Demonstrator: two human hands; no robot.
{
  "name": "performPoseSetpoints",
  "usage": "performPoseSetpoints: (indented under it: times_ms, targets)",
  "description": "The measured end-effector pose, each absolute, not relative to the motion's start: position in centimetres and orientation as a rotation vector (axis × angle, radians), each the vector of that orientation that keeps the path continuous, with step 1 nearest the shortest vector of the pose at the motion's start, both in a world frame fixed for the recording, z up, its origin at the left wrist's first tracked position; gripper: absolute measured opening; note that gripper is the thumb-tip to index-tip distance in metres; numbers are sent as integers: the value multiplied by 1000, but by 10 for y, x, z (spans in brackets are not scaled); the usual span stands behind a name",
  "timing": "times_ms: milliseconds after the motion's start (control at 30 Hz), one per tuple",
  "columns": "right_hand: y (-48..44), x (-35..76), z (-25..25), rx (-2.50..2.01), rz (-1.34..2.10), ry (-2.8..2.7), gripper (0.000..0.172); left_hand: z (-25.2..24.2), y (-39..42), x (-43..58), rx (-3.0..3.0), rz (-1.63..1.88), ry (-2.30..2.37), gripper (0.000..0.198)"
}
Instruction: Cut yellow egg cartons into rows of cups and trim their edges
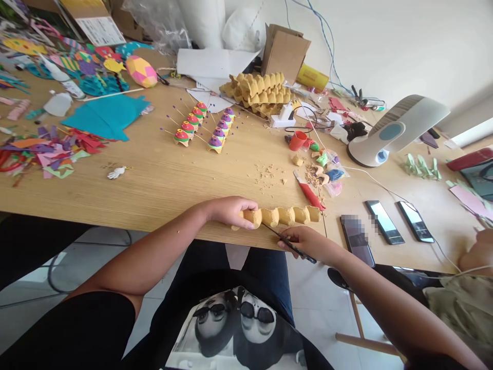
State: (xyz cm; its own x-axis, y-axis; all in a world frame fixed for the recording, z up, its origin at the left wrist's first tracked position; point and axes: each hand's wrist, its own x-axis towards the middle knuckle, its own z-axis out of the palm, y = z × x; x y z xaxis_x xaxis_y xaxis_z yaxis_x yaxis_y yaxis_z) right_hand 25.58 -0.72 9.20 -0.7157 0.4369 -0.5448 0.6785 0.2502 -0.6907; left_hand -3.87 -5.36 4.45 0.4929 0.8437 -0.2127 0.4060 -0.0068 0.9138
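A strip of yellow egg carton cups point(287, 216) lies along the table's front edge. My left hand point(234, 211) is closed around its left end, thumb in front. In my right hand point(308, 242) is a slim black craft knife point(287, 240), its thin blade pointing up and left. The blade's tip meets the strip's lower edge near my left thumb. Just behind the strip's right end lies a red-handled knife point(311, 197). Small carton crumbs point(269, 174) are scattered on the wood beyond.
Two painted carton strips with pins point(221, 128) stand mid-table, before stacked egg trays point(262, 92). Coloured scraps point(50, 149) and a teal sheet point(108, 117) lie left. Several phones point(384, 221) and a white lamp point(396, 128) are right. Another person's arm point(477, 252) rests at far right.
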Motion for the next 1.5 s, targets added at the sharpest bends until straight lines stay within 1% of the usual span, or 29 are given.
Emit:
performPoseSetpoints:
  times_ms: [233,467,733,1000,1333,1500]
  targets:
    - [-1,254,90,927,-1389,2349,50,45,-54,-38,1622,476,1112,34]
    - [-6,256,89,986,-1324,2403,43,46,-53,-39,1544,489,1061,32]
    - [-7,254,90,1021,-1239,2356,40,39,-51,-40,1536,471,1012,29]
    - [2,248,94,925,-1156,2314,45,41,-51,-41,1528,435,1008,31]
    - [6,251,79,885,-1281,2351,44,42,-50,-39,1539,447,1044,31]
    - [5,248,81,931,-1307,2308,38,43,-51,-39,1578,436,1078,31]
